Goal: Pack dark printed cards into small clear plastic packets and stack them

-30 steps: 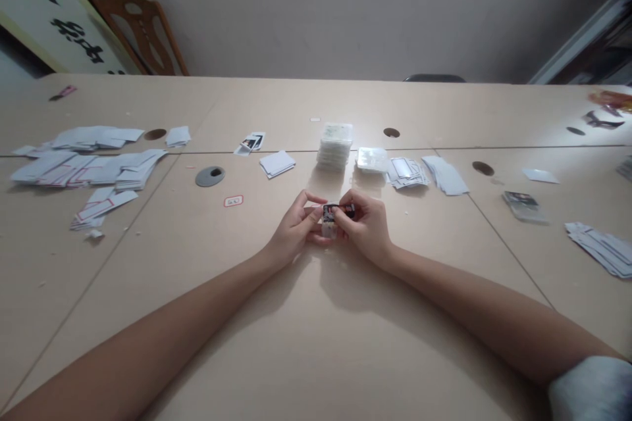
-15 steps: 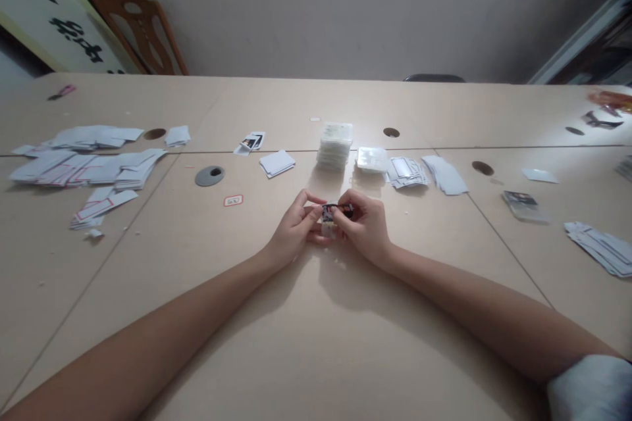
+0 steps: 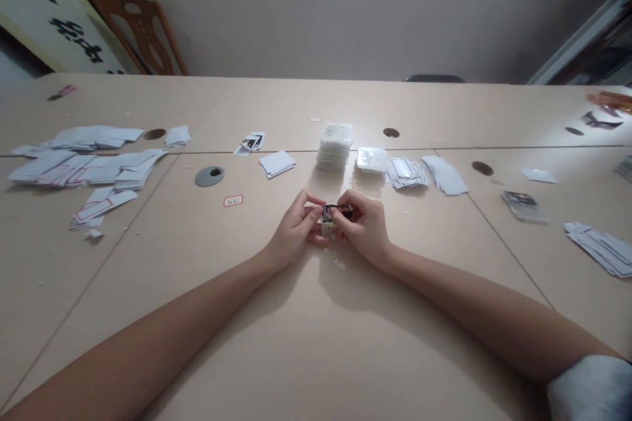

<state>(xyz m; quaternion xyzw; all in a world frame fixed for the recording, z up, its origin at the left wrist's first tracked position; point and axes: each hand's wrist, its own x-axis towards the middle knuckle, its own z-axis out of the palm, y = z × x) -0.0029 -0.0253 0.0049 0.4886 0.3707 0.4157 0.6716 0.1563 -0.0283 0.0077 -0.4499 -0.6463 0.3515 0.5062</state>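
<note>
Between my two hands, just above the table, is a small dark printed card [image 3: 328, 212] with a pale, see-through plastic piece [image 3: 328, 230] under it. My left hand [image 3: 299, 227] pinches the card's left side, thumb on top and fingers beneath. At the right side, my right hand [image 3: 364, 225] has its thumb pressed on the face and its fingers curled behind. The fingers cover much of both pieces. Beyond the hands stand a tall stack of clear plastic cases [image 3: 334, 147] and a shorter stack of cases [image 3: 372, 160].
White paper slips [image 3: 89, 168] lie in piles at the left. Nearer the middle are folded white sheets [image 3: 277, 163] and photo cards [image 3: 250, 143]. To the right are framed cards [image 3: 407, 172], white cards [image 3: 444, 174], a plastic case [image 3: 525, 206] and paper strips [image 3: 599, 248].
Both hands keep almost the same place and grip. The dark card and the plastic piece have shifted only very slightly between the fingers.
</note>
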